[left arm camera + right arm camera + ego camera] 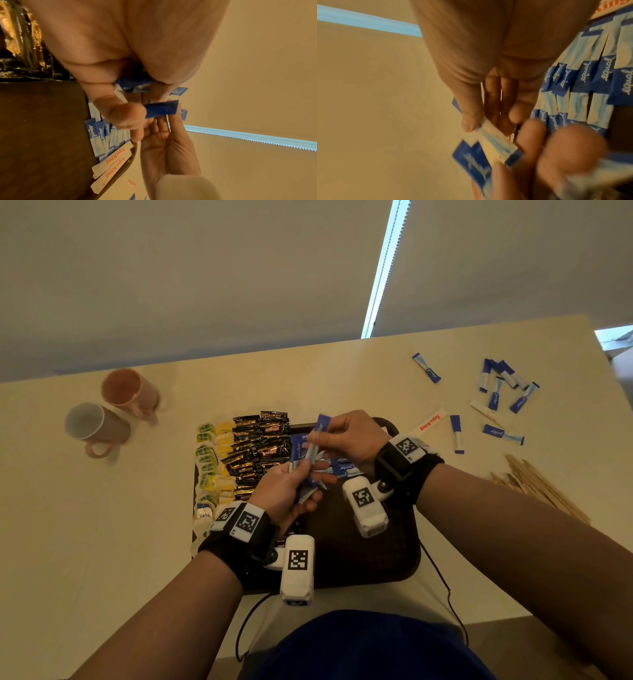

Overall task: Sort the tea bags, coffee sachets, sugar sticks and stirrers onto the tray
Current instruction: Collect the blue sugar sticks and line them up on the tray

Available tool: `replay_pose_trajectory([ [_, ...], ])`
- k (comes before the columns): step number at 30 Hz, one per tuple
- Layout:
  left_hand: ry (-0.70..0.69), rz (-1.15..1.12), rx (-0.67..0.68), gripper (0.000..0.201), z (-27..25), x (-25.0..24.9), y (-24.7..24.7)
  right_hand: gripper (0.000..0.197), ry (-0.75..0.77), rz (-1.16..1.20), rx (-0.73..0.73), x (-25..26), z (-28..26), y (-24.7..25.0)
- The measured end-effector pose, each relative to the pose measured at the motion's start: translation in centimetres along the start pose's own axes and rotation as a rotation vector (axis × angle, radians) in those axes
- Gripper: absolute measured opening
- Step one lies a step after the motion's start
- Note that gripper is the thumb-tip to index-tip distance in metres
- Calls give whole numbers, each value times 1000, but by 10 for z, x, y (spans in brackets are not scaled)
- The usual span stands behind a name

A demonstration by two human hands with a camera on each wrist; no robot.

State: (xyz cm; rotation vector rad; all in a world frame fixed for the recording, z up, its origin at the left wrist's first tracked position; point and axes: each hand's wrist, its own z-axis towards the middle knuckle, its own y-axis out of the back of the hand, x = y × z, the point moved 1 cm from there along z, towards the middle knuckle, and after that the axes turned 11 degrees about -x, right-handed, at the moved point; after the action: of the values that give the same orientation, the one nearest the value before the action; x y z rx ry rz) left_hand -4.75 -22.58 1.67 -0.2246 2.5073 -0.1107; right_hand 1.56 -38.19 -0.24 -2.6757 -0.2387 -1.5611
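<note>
Both hands meet above the dark tray (394, 563): the left hand (284, 494) grips a bunch of blue sugar sticks (310, 489), and the right hand (349, 436) pinches one sugar stick (317, 436) from it. More sticks (507, 392) lie on the bench (102, 525) right of the tray.

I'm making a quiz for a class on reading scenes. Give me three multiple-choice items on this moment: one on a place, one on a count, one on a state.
1. Where do the wooden stirrers lie?
A. on the tray
B. on the table, right of the tray
C. inside a mug

2. How many mugs stand on the table?
A. one
B. two
C. four

3. What is the right hand doing?
A. resting flat
B. gripping a mug
C. pinching blue sugar sticks

Answers:
1 B, the pile lies off the tray.
2 B, two stand at the far left.
3 C, thumb and fingers close on them.
</note>
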Motion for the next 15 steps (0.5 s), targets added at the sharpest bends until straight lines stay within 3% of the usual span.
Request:
replay_pose_trajectory([
  [3, -17, -18, -74, 34, 4, -2, 9, 26, -93, 53, -92, 3, 18, 9],
  [9, -13, -39, -134, 34, 8, -5, 24, 23, 155, -871, 44, -7, 56, 3],
  [12, -19, -49, -148, 34, 9, -6, 29, 10, 240, -1048, 64, -12, 63, -9],
  [15, -22, -50, -167, 33, 9, -6, 32, 8, 267, -1129, 44, -22, 70, -19],
])
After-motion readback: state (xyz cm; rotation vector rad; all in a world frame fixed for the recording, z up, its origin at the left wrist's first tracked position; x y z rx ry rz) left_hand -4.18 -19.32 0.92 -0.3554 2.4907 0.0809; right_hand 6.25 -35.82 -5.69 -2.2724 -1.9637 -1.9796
